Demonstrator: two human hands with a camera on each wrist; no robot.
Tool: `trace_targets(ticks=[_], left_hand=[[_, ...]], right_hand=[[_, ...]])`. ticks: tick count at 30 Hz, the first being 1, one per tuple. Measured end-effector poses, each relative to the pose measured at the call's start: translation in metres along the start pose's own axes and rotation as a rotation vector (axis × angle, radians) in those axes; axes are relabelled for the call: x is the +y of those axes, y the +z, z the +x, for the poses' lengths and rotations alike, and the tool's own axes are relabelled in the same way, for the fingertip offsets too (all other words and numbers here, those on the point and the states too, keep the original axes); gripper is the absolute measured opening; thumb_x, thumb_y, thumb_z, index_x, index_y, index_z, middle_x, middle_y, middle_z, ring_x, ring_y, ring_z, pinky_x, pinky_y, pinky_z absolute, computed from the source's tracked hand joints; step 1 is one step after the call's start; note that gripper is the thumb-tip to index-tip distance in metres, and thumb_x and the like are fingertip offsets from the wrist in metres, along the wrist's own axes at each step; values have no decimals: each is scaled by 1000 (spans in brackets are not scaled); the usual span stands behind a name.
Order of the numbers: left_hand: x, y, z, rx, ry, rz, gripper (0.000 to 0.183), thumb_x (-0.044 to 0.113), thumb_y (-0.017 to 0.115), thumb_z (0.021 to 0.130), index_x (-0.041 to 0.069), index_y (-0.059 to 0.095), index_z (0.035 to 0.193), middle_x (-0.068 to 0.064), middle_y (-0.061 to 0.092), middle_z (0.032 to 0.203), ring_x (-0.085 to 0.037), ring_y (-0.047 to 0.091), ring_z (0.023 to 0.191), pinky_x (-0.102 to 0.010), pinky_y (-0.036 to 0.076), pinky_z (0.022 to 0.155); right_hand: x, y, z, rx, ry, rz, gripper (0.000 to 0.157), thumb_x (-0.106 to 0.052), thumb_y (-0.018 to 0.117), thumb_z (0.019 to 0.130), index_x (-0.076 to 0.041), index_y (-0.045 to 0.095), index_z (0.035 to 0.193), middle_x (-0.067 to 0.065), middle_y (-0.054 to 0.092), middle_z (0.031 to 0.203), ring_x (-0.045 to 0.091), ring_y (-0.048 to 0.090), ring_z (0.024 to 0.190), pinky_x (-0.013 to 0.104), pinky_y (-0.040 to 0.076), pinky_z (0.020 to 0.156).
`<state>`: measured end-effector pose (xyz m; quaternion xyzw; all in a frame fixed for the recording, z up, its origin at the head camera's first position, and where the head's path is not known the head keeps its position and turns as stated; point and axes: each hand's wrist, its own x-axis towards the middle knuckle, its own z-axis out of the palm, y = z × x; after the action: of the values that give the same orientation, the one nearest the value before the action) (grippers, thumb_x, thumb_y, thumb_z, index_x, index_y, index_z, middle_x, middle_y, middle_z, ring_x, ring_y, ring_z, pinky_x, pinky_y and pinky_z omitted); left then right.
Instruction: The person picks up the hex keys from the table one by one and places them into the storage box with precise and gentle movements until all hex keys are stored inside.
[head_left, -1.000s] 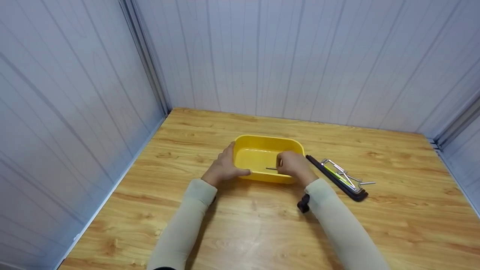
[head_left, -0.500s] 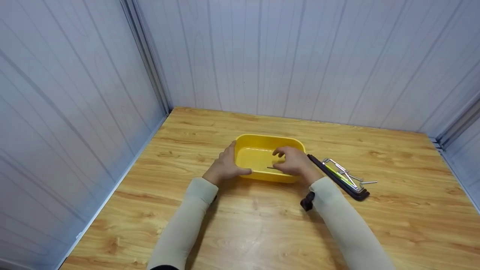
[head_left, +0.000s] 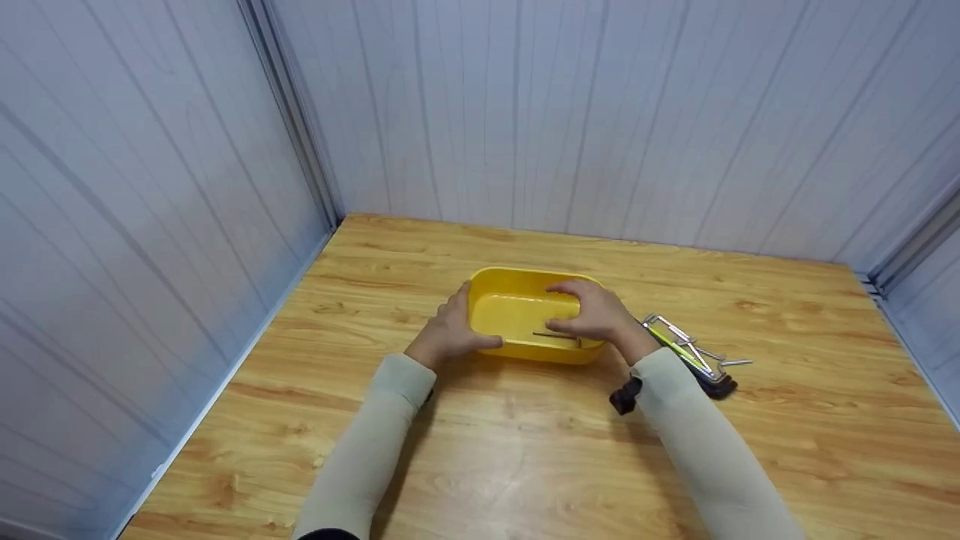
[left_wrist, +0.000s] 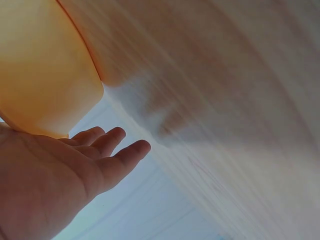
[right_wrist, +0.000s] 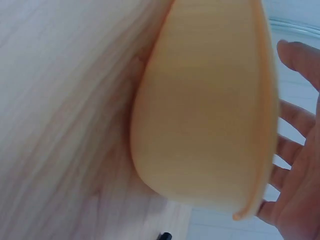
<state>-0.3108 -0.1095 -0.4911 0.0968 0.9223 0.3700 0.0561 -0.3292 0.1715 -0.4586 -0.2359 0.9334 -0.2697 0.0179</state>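
Note:
A yellow plastic box (head_left: 513,311) stands on the wooden table. Inside it, near the front wall, lies a thin L-shaped hex key (head_left: 555,335). My left hand (head_left: 450,334) rests against the box's left end, thumb along the front rim; the left wrist view shows its fingers (left_wrist: 127,156) extended beside the outer wall. Over the right end of the box is my right hand (head_left: 596,313), thumb and fingers spread apart with nothing between them. In the right wrist view these fingers (right_wrist: 295,117) reach over the rim.
Right of the box lie several silver hex keys (head_left: 675,330), a yellow-green strip (head_left: 679,346) and large black hex keys (head_left: 718,386), partly behind my right wrist. A pale panelled wall (head_left: 510,112) stands behind the table, another (head_left: 150,225) at the left.
My right hand has let go of the hex key, which now lies in the box. Its fingers have spread and it has shifted slightly right. The left hand keeps its place.

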Motion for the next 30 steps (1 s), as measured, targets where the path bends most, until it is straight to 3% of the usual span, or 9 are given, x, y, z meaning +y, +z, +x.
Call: trace_targets(ticks=[4,11,21,30], left_hand=[[1,0,1,-1,4,9,127,60,78,62,16,6,156,-10,32,153,-26,38,130,-46,33,108],[1,-1,0,-19,-3,15,127,60,77,63,16,4,156,-10,30,155,-28,36,134,-46,35,107],[2,-2,1,-27,-12,43,127,62,76,63,16,4,156,-11,31,155,-27,37,133,-46,34,108],[2,-2,-2,-15,-18,18,127,61,78,62,17,4,156,-10,29,156,-27,35,135,-46,33,109]], right_hand=[[3,-10,-4,14,2,-15,73,-60,67,79,-21,52,139,7,51,143,34,44,133,58,34,106],[22,-27,-15,82,35,6,64,-55,68,81,-20,57,133,12,56,134,38,50,122,59,38,99],[64,-58,-35,71,200,42,63,-56,67,82,-17,57,129,18,58,126,41,55,112,55,47,88],[84,-69,-49,50,239,-37,66,-64,59,84,-15,58,128,22,59,125,42,56,108,58,45,87]])
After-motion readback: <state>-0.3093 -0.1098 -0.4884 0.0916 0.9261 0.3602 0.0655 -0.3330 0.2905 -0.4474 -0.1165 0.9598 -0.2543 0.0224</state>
